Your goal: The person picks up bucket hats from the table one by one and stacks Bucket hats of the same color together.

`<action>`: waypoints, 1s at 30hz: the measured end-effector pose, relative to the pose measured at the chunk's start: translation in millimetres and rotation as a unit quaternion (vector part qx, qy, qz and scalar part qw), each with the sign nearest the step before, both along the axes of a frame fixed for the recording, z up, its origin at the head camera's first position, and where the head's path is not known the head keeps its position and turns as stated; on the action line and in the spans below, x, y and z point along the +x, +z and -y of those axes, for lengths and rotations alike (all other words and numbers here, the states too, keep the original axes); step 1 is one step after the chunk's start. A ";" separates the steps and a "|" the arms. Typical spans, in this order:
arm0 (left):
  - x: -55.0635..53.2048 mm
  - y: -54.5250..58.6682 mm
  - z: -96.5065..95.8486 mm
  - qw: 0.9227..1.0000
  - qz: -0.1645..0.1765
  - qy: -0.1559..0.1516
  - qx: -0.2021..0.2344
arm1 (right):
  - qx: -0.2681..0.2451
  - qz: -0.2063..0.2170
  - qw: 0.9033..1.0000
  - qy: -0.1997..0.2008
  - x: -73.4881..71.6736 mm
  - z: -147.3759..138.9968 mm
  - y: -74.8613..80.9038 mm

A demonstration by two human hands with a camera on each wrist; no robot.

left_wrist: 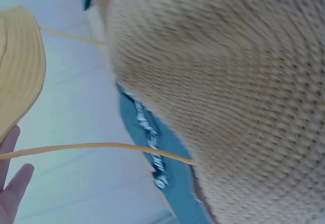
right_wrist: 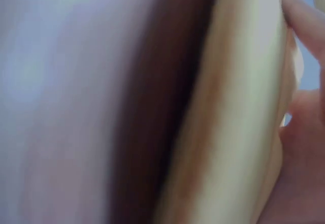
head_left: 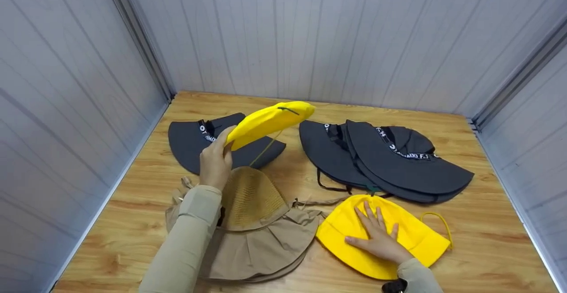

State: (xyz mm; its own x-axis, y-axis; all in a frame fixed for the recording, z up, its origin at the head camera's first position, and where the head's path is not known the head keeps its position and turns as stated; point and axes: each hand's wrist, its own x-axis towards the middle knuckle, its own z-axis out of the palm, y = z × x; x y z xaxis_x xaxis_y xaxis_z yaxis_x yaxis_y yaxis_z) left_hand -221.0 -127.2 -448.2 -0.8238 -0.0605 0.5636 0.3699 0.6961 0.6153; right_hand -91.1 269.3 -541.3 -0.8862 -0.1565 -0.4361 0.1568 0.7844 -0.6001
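Note:
My left hand [head_left: 215, 160] grips the edge of a yellow sun hat [head_left: 270, 122], flattened and raised at a tilt above the other hats. Its thin cord [left_wrist: 101, 146] shows in the left wrist view. A second yellow hat [head_left: 416, 233] lies flat on the wooden table at front right. On its crown my right hand [head_left: 378, 237] rests with fingers spread. Left of that hat is a tan hat [head_left: 261, 248] with a mesh crown, under my left forearm. In the blurred right wrist view, the yellow hat [right_wrist: 238, 107] fills the middle beside my hand.
A dark grey wide-brimmed hat [head_left: 186, 144] lies at back left, partly behind the raised hat. More dark grey hats [head_left: 412, 173] overlap at back right, their straps trailing. Pale panel walls [head_left: 301, 36] enclose the wooden table [head_left: 491, 240] at the back and sides.

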 end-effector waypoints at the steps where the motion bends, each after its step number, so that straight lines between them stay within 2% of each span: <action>1: 1.0 1.8 -1.8 1.000 -0.010 -0.004 0.002 | -0.007 -0.001 1.000 -0.007 0.2 -1.0 1.1; 6: 6.0 10.3 -11.4 0.999 -0.051 -0.013 -0.010 | -0.025 -0.007 0.999 -0.040 0.4 -1.6 9.6; 9: 9.7 14.0 -17.2 0.998 -0.061 -0.023 -0.009 | -0.023 -0.013 0.998 -0.054 -1.0 1.8 16.3; 14: 16.5 19.8 -27.2 0.996 -0.062 -0.061 0.012 | -0.036 -0.042 0.995 -0.087 -4.6 9.4 28.9; 18: 22.5 25.8 -37.1 0.994 -0.067 -0.090 0.018 | -0.100 -0.084 0.984 -0.119 -9.1 12.0 41.1; 20: 25.5 29.5 -42.5 0.992 -0.074 -0.104 0.024 | -0.163 -0.104 0.972 -0.133 -12.4 12.9 47.5; 24: 31.1 38.1 -53.8 0.985 -0.079 -0.145 0.048 | -0.296 -0.118 0.935 -0.158 -17.2 15.0 62.7; 28: 37.8 45.6 -64.6 0.977 -0.066 -0.188 0.079 | -0.382 -0.116 0.900 -0.176 -17.2 16.7 79.0; 30: 41.3 48.1 -69.6 0.973 -0.051 -0.203 0.095 | -0.415 -0.104 0.886 -0.180 -15.9 17.8 85.6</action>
State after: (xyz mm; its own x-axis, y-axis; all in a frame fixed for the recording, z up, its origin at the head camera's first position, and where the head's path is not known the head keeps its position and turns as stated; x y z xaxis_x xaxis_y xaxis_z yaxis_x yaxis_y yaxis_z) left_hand -179.7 -57.6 -400.1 -0.7420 0.1478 0.6539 0.6565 0.3575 0.6642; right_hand -107.0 251.4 -455.7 -0.9914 -0.0371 -0.1252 0.1259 -0.0182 -0.9919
